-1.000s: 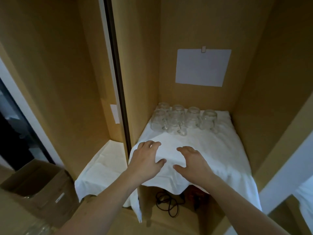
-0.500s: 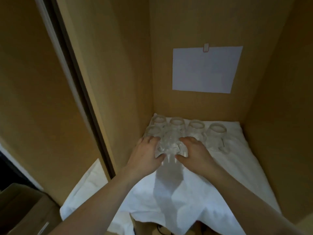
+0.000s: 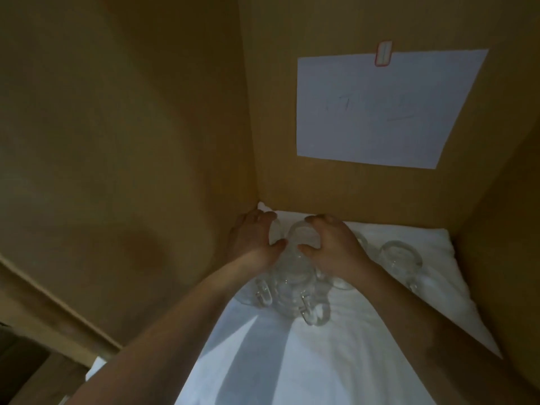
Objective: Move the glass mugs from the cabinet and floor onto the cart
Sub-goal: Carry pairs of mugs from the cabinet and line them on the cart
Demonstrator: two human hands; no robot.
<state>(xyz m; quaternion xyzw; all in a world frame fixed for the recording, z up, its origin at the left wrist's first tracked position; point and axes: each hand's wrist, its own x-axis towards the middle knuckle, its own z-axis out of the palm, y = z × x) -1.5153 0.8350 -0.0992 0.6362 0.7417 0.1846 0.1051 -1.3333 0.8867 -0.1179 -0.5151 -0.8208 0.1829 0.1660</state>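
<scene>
Several clear glass mugs stand on a white cloth [image 3: 336,361] at the back of the cabinet shelf. My left hand [image 3: 252,239] reaches into the back left corner, its fingers and thumb curled round the rear-left mug [image 3: 276,230], which it mostly hides. My right hand [image 3: 336,248] grips the neighbouring rear mug [image 3: 302,235], fingers over the far rim and thumb on the near side. Two front mugs [image 3: 292,287] with handles facing me sit between my forearms. Another mug [image 3: 400,255] stands apart to the right.
The cabinet's brown side wall [image 3: 146,141] is right beside my left hand. On the back wall hangs a white sheet of paper [image 3: 380,106]. The right wall [image 3: 511,229] closes the shelf. The cloth drapes over the shelf's front edge.
Both hands have moved from the cloth's front edge past the front mugs to the back row and closed round two rear mugs. The view has moved closer into the cabinet.
</scene>
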